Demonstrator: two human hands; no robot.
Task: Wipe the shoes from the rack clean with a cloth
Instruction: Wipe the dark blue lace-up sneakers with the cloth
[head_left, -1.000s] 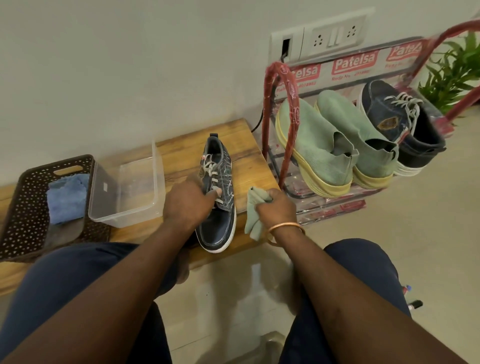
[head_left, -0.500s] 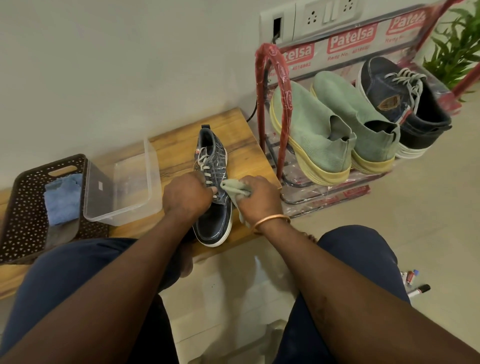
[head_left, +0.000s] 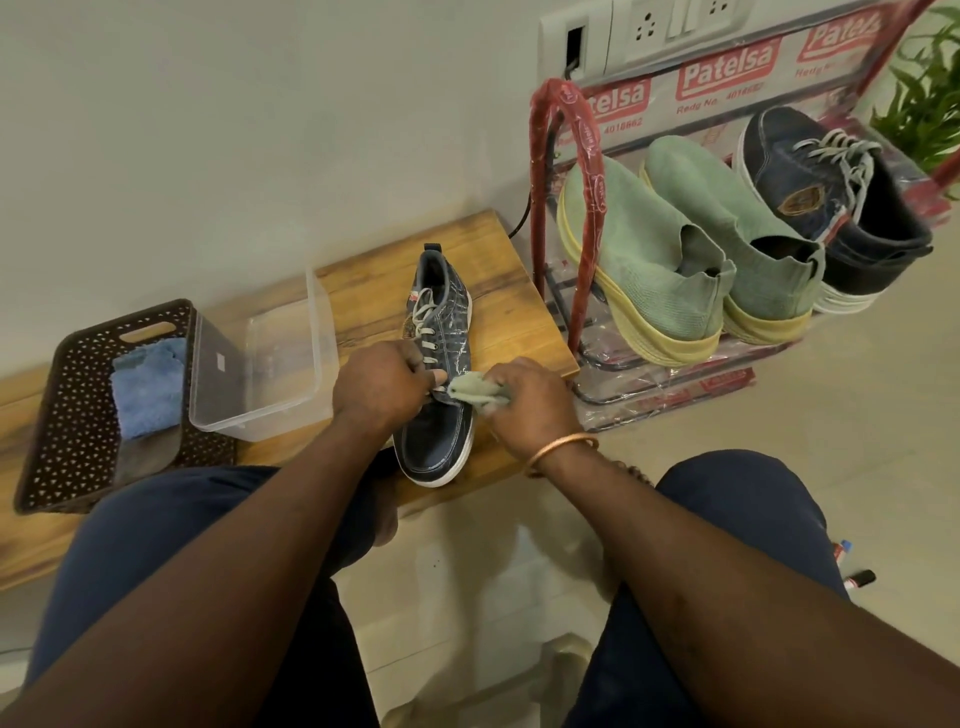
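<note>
now presses the green cloth (head_left: 475, 391) onto the right flank of the dark blue sneaker (head_left: 434, 447), level with the lower laces, after holding it off the shoe near the right edge of the surface (head_left: 363, 291) a second ago. grips the cloth in the right hand (head_left: 524, 397), fingers curled round the wad, a copper bangle (head_left: 561, 451) on the wrist. steadies the sneaker with the left hand (head_left: 382, 387), fingers curled over laces and tongue, fingertips almost meeting the cloth. sneaker flat on its sole on the surface, heel toward the wall, toe just short of the near edge, only a narrow strip of bare wood between its right side and the right edge. more bare wood behind the heel, up to the wall. just left of the left hand, a clear plastic box (head_left: 270, 364), and right beside that a brown perforated basket (head_left: 62, 415) with a blue cloth (head_left: 148, 387) inside. past the right edge of the surface, close against it, a red-framed rack (head_left: 566, 156) carrying a pair of green slip-on shoes (head_left: 639, 249) and a second dark sneaker (head_left: 821, 192). open floor (head_left: 779, 441) in front of the rack and right of the right forearm, markers (head_left: 860, 578) lying at the far right.
</note>
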